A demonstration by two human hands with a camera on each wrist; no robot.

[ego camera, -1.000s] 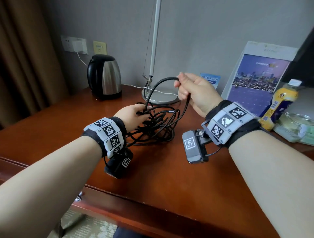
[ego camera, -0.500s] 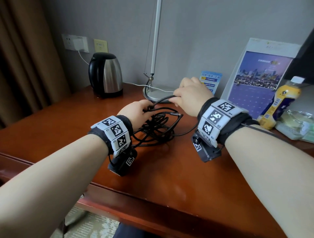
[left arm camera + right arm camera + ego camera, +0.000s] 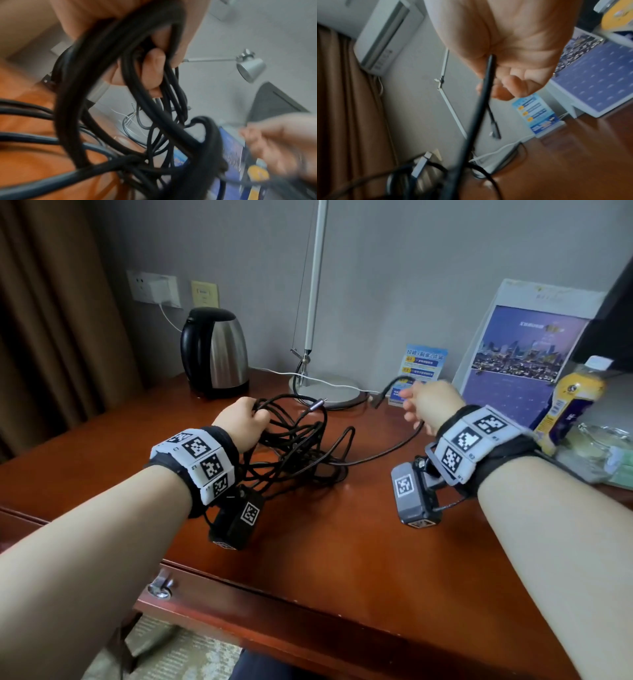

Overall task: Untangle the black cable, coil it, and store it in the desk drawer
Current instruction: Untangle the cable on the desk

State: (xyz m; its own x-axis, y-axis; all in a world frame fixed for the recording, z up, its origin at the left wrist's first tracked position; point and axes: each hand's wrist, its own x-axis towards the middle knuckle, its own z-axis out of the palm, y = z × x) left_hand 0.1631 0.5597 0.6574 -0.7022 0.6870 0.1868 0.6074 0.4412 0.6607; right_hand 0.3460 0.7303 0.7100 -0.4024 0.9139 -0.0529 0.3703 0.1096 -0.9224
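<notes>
A tangled black cable (image 3: 301, 446) lies in loops on the wooden desk (image 3: 342, 542). My left hand (image 3: 245, 422) grips several loops of the cable (image 3: 130, 83) at the tangle's left side, fingers curled round them. My right hand (image 3: 428, 405) is raised to the right of the tangle and holds one strand of the cable (image 3: 481, 97) near its end; the plug (image 3: 376, 402) hangs free just past the fingers. A silver-tipped plug (image 3: 317, 405) sticks out of the top of the tangle. The desk drawer (image 3: 239, 604) with its metal knob (image 3: 159, 590) is shut at the front edge.
A kettle (image 3: 214, 350) stands at the back left, a lamp base (image 3: 325, 392) with a white wire behind the tangle. A blue card (image 3: 419, 371), a calendar stand (image 3: 520, 354), a yellow bottle (image 3: 568, 402) and a glass tray (image 3: 603, 446) crowd the back right.
My right hand moved from the tangle out to the right, drawing one cable end free. The left hand stayed on the loops and lifted them slightly.
</notes>
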